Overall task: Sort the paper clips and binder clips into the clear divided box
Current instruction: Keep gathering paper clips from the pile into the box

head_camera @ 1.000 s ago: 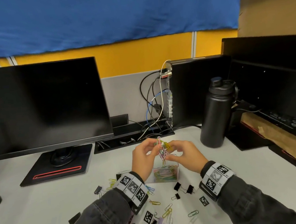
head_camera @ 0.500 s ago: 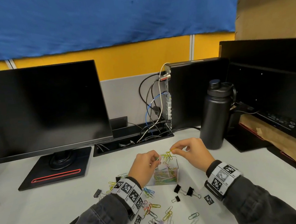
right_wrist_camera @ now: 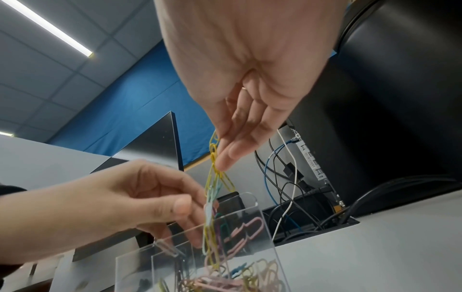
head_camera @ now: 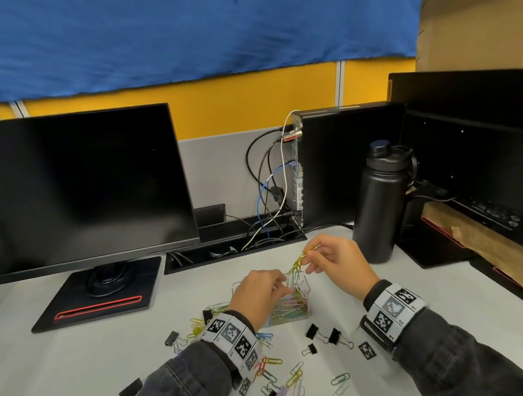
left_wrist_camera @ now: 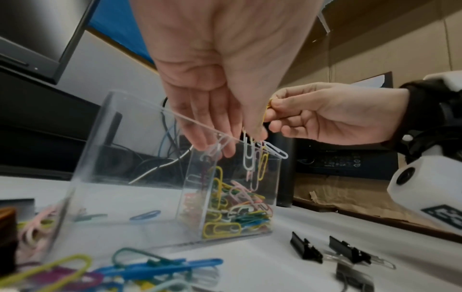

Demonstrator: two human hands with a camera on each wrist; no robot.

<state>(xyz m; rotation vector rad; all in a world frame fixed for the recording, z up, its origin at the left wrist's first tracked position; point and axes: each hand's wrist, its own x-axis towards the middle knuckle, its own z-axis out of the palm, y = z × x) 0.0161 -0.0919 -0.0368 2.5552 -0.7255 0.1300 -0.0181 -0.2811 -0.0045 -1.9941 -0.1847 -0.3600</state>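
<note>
The clear divided box (head_camera: 306, 289) (left_wrist_camera: 140, 177) (right_wrist_camera: 265, 237) stands mid-desk; its right compartment holds a heap of coloured paper clips (left_wrist_camera: 235, 213). A tangled chain of paper clips (head_camera: 296, 264) (right_wrist_camera: 212, 197) hangs from above into that compartment. My right hand (head_camera: 307, 257) (left_wrist_camera: 271, 110) (right_wrist_camera: 220, 156) pinches the chain's yellow top end above the box. My left hand (head_camera: 281, 287) (left_wrist_camera: 250, 136) (right_wrist_camera: 197, 209) pinches the chain lower down, at the box rim. Black binder clips (head_camera: 313, 331) (left_wrist_camera: 306, 249) lie in front of the box. Loose paper clips (head_camera: 271, 375) (left_wrist_camera: 150, 268) are scattered near me.
A monitor (head_camera: 71, 190) on its stand fills the back left. A black bottle (head_camera: 379, 202) stands just right of my right hand. Behind the box are a cable tray (head_camera: 236, 248) and a small PC (head_camera: 346, 164). Cardboard (head_camera: 494, 239) lies at the right edge.
Both hands have come down from above the box. The bunch of clips has stretched into a chain, with the right hand drawn up and right and the left hand down at the rim.
</note>
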